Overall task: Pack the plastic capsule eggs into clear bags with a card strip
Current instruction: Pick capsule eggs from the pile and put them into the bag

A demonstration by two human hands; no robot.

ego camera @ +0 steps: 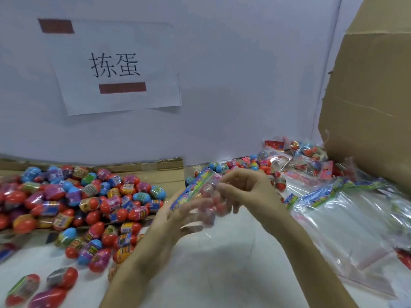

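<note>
Both my hands hold one clear bag (206, 210) above the white table. It has a colourful card strip (191, 192) along its upper left edge and several red and pink capsule eggs inside. My left hand (178, 216) grips the bag from below, blurred by motion. My right hand (246, 190) pinches its upper right part, fingers curled. A big heap of loose capsule eggs (89, 196) lies to the left on flattened cardboard. Empty clear bags with card strips (347, 210) are stacked to the right.
Filled bags (304, 161) pile up at the back right beside a tall cardboard box (373, 107). A paper sign (115, 67) hangs on the white wall behind. Loose eggs (40, 287) lie near the table's front left.
</note>
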